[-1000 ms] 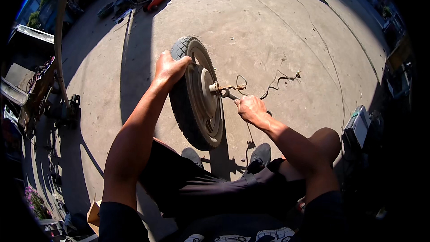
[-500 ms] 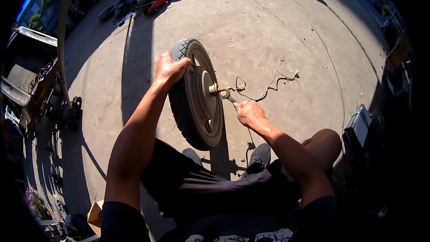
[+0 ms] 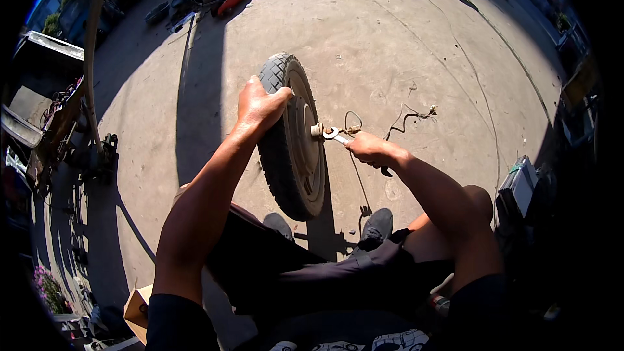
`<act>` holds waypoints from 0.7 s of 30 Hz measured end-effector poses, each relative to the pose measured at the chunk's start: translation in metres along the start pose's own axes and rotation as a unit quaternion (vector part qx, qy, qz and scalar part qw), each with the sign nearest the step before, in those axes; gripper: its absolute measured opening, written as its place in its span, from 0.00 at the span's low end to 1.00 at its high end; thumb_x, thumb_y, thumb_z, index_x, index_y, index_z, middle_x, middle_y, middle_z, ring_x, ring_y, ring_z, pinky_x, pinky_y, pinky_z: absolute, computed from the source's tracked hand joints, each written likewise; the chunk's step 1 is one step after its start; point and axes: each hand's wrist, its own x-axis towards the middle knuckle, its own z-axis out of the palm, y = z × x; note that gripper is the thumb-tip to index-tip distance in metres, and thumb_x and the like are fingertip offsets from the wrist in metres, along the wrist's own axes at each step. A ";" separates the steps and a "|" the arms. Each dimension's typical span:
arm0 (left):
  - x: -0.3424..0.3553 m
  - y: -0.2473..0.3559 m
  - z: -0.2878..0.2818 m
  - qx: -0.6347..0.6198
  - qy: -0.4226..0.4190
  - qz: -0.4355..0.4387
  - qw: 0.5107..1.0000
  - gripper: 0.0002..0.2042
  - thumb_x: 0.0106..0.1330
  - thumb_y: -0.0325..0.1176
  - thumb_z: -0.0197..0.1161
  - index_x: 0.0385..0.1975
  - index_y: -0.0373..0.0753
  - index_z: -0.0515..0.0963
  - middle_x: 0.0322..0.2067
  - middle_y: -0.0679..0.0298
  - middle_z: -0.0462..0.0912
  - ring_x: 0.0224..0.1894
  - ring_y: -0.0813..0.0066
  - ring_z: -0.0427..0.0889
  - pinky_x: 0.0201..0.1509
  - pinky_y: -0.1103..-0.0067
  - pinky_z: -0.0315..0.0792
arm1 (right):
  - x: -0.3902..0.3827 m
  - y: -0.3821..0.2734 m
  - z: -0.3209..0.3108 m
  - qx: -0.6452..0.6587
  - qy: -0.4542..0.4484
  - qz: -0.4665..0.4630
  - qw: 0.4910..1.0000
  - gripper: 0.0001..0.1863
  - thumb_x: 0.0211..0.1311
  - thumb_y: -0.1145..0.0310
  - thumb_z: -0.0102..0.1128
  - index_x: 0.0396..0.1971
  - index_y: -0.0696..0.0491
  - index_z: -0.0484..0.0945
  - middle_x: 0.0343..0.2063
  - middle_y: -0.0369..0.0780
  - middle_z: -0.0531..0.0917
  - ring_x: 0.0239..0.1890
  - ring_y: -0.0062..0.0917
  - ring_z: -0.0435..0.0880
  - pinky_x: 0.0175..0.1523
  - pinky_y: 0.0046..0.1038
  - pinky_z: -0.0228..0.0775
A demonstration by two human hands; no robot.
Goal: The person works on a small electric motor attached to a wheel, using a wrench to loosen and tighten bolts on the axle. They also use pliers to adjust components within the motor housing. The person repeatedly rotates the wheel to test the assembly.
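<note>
A dusty hub-motor wheel (image 3: pixel 300 136) with a black treaded tyre stands upright on the ground in front of my feet. My left hand (image 3: pixel 261 101) grips the tyre and rim near the top. An open-ended wrench (image 3: pixel 336 135) is closed in my right hand (image 3: pixel 370 148), to the right of the hub. Its jaw sits around or against the axle end (image 3: pixel 318 130); I cannot tell how far it engages. From the axle a dark cable (image 3: pixel 406 119) runs over the ground to a pale connector.
A white box-like object (image 3: pixel 518 185) stands to the right. At the left are a metal-edged cart or bin (image 3: pixel 45 97) and a curved pole (image 3: pixel 93 58). A cardboard box (image 3: pixel 138 309) lies by my left elbow. Parts and a red object (image 3: pixel 232 1) lie far off.
The wheel has turned and shifted slightly right, with my left hand on it. My right hand and the wrench have moved a little right and up, and the wrench's tilt has changed.
</note>
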 end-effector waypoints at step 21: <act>0.008 -0.009 -0.005 -0.034 -0.001 -0.007 0.999 0.22 0.46 0.40 0.67 0.30 0.22 0.79 0.24 0.46 0.83 0.27 0.60 0.86 0.34 0.68 0.78 | 0.008 0.043 0.066 -0.160 0.336 -0.162 0.914 0.25 0.69 0.50 0.49 0.27 0.58 0.83 0.27 0.54 0.83 0.34 0.52 0.83 0.39 0.48 0.75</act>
